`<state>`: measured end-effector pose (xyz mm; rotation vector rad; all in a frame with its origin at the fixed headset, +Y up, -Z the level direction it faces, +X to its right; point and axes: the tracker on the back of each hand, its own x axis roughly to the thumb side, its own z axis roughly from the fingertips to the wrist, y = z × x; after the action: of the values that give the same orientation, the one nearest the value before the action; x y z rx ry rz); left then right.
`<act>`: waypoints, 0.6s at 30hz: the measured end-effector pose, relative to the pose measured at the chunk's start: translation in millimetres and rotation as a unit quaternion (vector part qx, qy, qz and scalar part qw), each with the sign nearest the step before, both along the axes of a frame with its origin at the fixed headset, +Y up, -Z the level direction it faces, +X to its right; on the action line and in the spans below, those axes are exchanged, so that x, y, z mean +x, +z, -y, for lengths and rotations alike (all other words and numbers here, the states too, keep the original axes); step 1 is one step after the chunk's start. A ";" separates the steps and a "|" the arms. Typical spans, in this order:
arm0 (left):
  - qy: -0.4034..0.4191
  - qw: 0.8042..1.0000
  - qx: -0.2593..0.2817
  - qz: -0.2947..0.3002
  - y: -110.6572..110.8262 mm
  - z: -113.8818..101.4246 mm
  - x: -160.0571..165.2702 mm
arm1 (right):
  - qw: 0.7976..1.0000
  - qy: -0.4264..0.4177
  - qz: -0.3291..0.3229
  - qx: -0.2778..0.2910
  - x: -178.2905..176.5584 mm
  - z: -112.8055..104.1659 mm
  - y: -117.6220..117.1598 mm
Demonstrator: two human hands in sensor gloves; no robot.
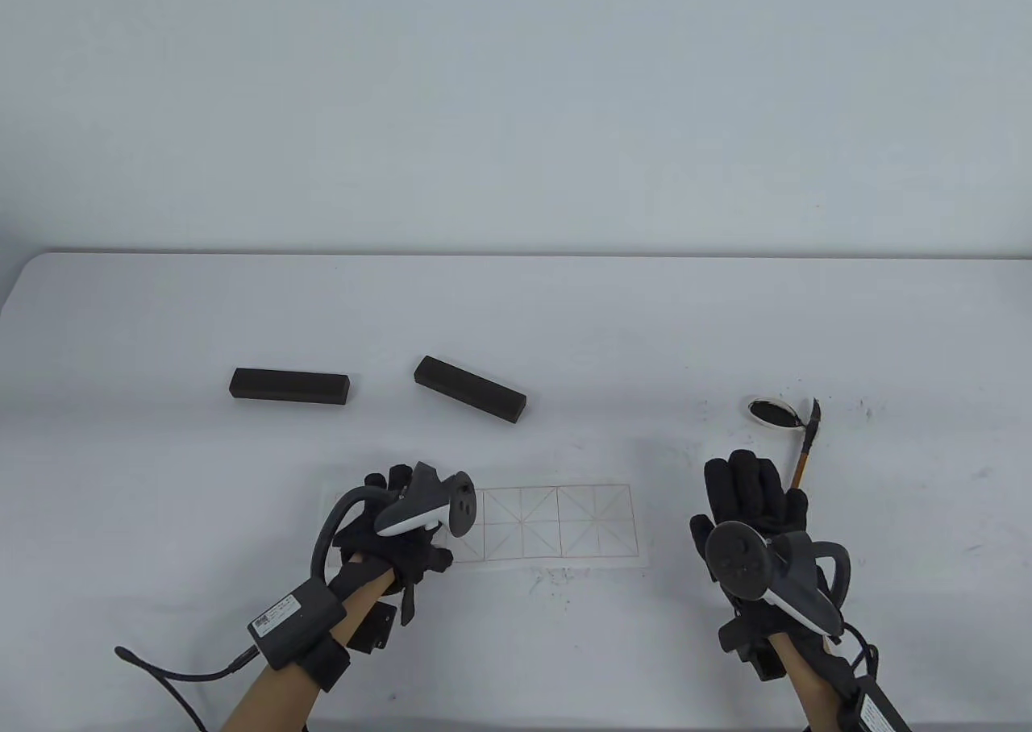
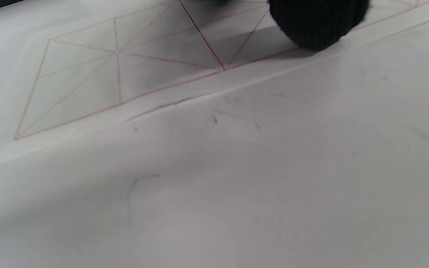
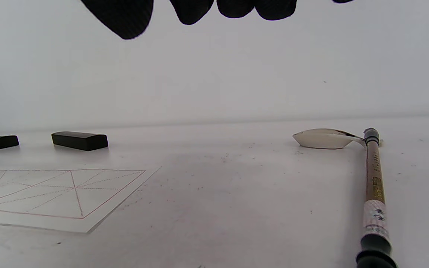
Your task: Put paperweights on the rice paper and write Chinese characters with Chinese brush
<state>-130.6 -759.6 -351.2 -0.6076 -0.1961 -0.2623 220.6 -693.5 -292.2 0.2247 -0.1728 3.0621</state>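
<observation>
Two dark bar paperweights lie on the white table beyond the paper, one at the left (image 1: 290, 386) and one slanted nearer the middle (image 1: 470, 389). The red-gridded rice paper (image 1: 564, 526) lies flat at the front. My left hand (image 1: 393, 492) is over the paper's left end, holding nothing; a gloved fingertip (image 2: 317, 22) touches the paper (image 2: 125, 70). My right hand (image 1: 754, 482) hovers to the right of the sheet with straight fingers (image 3: 190, 9) and nothing in it. The brush (image 1: 806, 450) lies just right of that hand, its tip at the ink dish (image 1: 770, 411).
In the right wrist view the brush (image 3: 374, 186) points away toward the white dish (image 3: 324, 139), with both paperweights (image 3: 79, 140) far to the left behind the paper (image 3: 62, 193). Ink specks dot the table near the dish. A plain wall stands behind the table.
</observation>
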 end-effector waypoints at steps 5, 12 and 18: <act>-0.009 1.000 0.005 0.027 17.6 0.1 9.7 | 1.000 0.001 0.000 -0.004 -0.9 0.3 0.4; -0.024 0.999 0.014 0.046 36.6 1.7 18.4 | 1.000 0.000 -0.002 -0.004 -1.4 0.3 0.7; -0.020 0.998 0.014 0.059 46.9 2.4 21.3 | 1.000 0.001 -0.003 -0.006 -2.1 0.6 0.9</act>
<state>-109.3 -762.0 -304.2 -0.5689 -0.2944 -0.3393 218.5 -694.1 -291.3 0.2329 -0.1553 3.0630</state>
